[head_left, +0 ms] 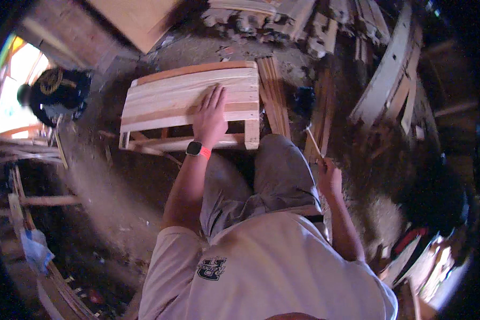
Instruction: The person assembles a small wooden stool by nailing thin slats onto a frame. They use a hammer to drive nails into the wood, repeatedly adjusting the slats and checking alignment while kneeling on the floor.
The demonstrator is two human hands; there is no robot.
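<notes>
In front of my knees stands a slatted wooden frame (165,90), like a small bench or crate, with pale boards across its top and a gap along its near side. My left hand (210,120) lies on those boards, fingers stretched out, with a watch on an orange band at the wrist. Off to the right, my right hand (329,176) is closed round the pale handle of a mallet (313,140). The dark, blocky head of that mallet points away from me, apart from the frame.
Long wooden strips (274,98) lie right of the frame. Rough boards (272,21) are piled at the back, and curved planks (381,74) lean at the far right. Another person (61,93) is at the far left. Wooden rails (45,200) stand on the left side.
</notes>
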